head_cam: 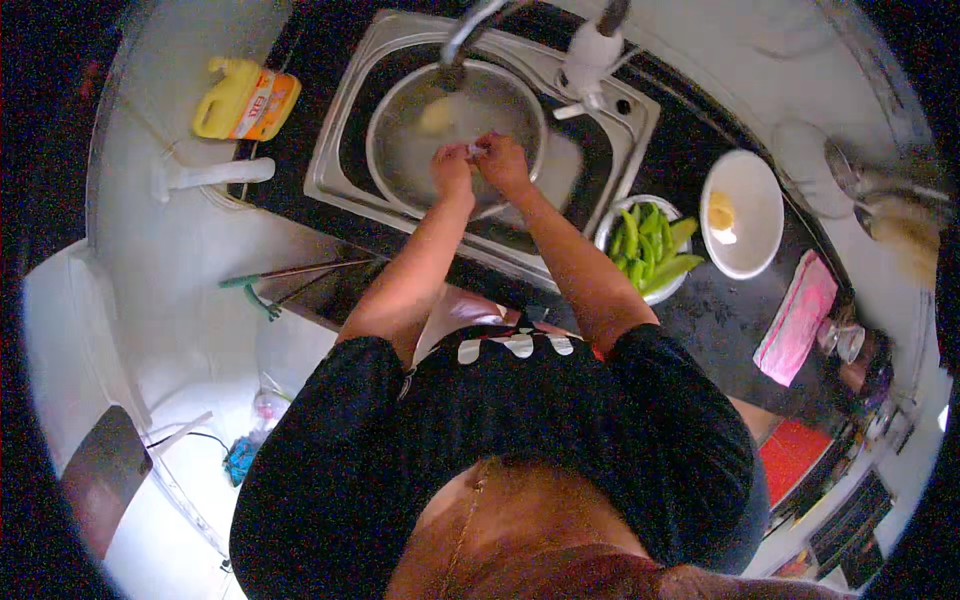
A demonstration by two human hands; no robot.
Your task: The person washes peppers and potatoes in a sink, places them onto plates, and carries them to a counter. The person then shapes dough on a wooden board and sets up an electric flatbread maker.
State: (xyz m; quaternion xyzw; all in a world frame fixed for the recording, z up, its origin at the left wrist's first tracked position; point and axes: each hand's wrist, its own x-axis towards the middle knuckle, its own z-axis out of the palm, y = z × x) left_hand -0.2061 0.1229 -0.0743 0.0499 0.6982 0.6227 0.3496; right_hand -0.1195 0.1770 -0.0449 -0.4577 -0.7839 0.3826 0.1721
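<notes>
My left hand (451, 166) and my right hand (502, 161) meet over a round metal basin (373, 142) in the stainless steel sink (324, 174). Between their fingertips they pinch a small pale piece (475, 151), whitish with a hint of purple; blur hides exactly what it is. Cloudy water appears to fill the basin. A yellowish lump (438, 117), perhaps a peeled vegetable, lies in it beyond my left hand. Above the basin's far side hangs the faucet (452, 52).
Right of the sink stand a bowl of green peppers (651, 244) and a white bowl (750, 232) holding a yellowish piece. A pink cloth (796, 322) lies farther right. A white device (592, 60) with a spout is behind the sink. On the left is a yellow jug (247, 100).
</notes>
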